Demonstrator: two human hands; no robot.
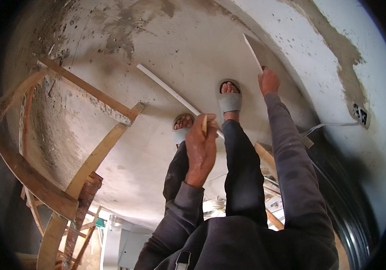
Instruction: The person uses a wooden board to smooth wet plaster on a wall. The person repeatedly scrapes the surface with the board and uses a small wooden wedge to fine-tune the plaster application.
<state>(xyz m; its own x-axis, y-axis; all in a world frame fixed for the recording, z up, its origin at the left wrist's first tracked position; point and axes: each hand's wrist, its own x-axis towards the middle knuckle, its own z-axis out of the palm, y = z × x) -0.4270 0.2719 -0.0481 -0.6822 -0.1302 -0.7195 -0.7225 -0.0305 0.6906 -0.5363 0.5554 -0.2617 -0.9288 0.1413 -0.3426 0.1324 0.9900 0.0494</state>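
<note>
My left hand (200,150) is closed on a short, light wooden stick (205,126), held upright in front of my body, above my feet. My right hand (269,81) is stretched forward and closed round the end of a thin, pale flat strip (252,50), which points away from me beside the wall at the right. A long white strip (166,88) lies diagonally on the dusty floor, passing behind my left hand near my grey slippers (230,101).
A wooden frame (91,162) stands at my left. At my right are a pale wall (337,90) with a patched streak, a socket box (361,114) with loose cables, dark lengths of pipe (346,225) along its foot, and wooden pieces (267,159) on the floor.
</note>
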